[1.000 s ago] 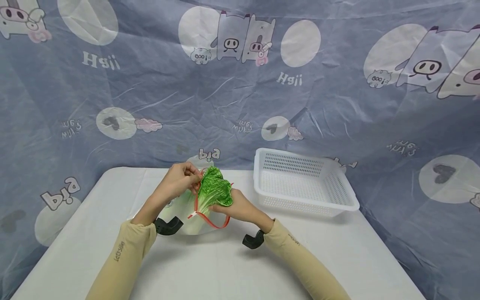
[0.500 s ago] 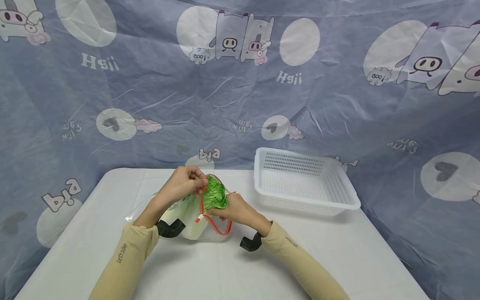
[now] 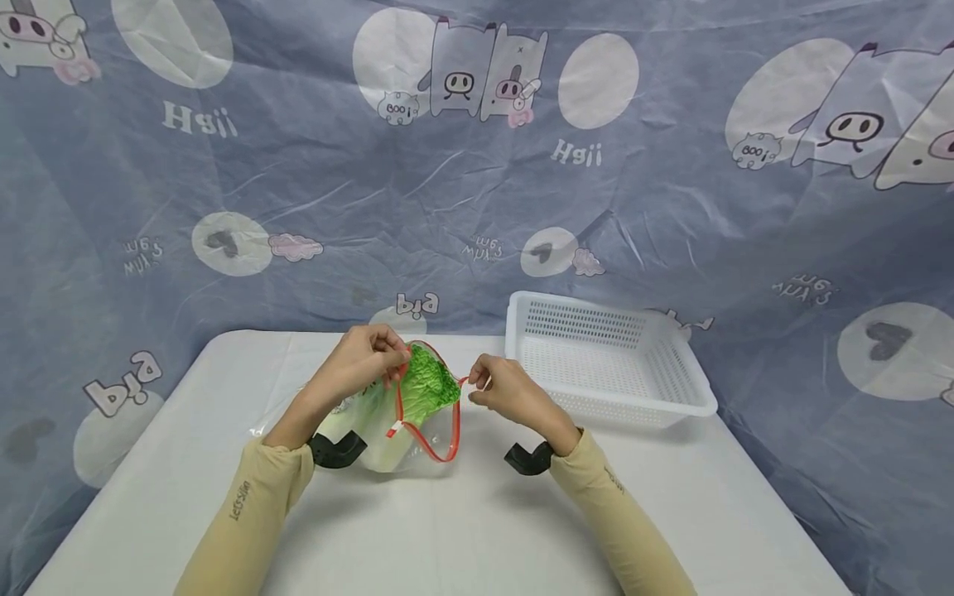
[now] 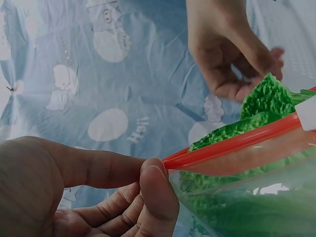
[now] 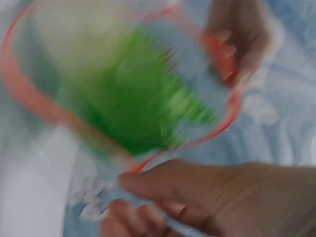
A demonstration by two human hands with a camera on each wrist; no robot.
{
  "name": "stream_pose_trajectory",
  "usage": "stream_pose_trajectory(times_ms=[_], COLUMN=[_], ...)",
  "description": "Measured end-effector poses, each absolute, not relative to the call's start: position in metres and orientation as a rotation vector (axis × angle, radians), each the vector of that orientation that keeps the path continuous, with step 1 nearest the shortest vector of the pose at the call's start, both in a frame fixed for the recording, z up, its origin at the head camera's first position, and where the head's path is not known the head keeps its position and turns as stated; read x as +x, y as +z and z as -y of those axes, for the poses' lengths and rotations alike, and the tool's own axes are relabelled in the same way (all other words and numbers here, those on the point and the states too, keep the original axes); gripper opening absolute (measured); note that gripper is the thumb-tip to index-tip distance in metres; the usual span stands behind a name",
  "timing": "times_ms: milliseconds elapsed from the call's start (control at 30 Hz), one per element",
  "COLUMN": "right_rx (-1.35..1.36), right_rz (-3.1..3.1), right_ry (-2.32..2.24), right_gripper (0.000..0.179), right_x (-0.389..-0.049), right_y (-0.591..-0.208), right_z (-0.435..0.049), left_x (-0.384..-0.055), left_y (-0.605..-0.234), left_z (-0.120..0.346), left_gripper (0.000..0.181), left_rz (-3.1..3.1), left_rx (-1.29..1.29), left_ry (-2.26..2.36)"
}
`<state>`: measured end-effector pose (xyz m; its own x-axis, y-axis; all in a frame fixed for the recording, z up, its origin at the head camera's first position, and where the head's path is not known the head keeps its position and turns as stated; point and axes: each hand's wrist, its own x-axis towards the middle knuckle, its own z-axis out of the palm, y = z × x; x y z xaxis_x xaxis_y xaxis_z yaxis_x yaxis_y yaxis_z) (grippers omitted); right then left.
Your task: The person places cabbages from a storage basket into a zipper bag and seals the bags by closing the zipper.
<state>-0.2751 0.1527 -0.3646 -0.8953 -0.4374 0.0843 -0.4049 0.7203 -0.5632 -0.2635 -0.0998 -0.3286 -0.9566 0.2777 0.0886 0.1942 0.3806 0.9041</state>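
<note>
A clear zip bag (image 3: 436, 430) with a red zipper edge and a white slider (image 3: 400, 425) is held up over the table. Inside sits a Chinese cabbage (image 3: 426, 389), pale base low in the bag, crinkled green leaves at the mouth. My left hand (image 3: 361, 360) pinches the bag's left zipper end between thumb and index finger, as the left wrist view shows closely (image 4: 148, 173). My right hand (image 3: 514, 397) is at the right zipper end, fingers loosely bent, thumb and index tips apart. Blur in the right wrist view hides whether its thumb (image 5: 153, 182) touches the zipper.
A white perforated plastic basket (image 3: 607, 401) stands at the back right of the white-covered table (image 3: 462, 538). Behind the table hangs a blue-grey printed curtain (image 3: 477, 182). Black wrist mounts (image 3: 339, 449) sit on both wrists.
The Chinese cabbage has gone lower into the bag. My right hand has let go of it and moved right to the zipper's end. My left hand keeps its pinch.
</note>
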Motion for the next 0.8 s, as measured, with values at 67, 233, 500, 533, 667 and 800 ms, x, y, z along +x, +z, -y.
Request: stream_pose_trajectory(times_ms=[67,233,500,533,667,800], right_rx=[-0.719,-0.907,-1.087,-1.095,-1.102,-1.043], right_rz=[-2.902,-2.838,-2.880,-2.870,-2.803,-2.779], right_ry=[-0.908,-0.996,-1.166,-1.202,-1.360,-1.469], right_gripper=[0.024,0.020,0.006,0.006,0.006,0.007], right_x=[-0.285,-0.300,-0.304,-0.303,-0.297,-0.290], right_y=[-0.370,-0.385,-0.378,-0.375,-0.362,-0.351], right_z=[-0.154,-0.157,-0.166,-0.167,-0.173,-0.177], left_x=[-0.264,-0.265,-0.264,-0.264,-0.262,-0.261], left_y=[-0.328,-0.328,-0.320,-0.319,-0.316,-0.316], left_z=[0.101,0.102,0.108,0.110,0.114,0.114], left_gripper=[0.014,0.014,0.015,0.015,0.015,0.017], left_rz=[-2.553,-2.558,-2.588,-2.598,-2.623,-2.600], left_rx=[0.434,0.429,0.413,0.406,0.370,0.367], left_ry=[1.644,1.634,1.698,1.710,1.762,1.794])
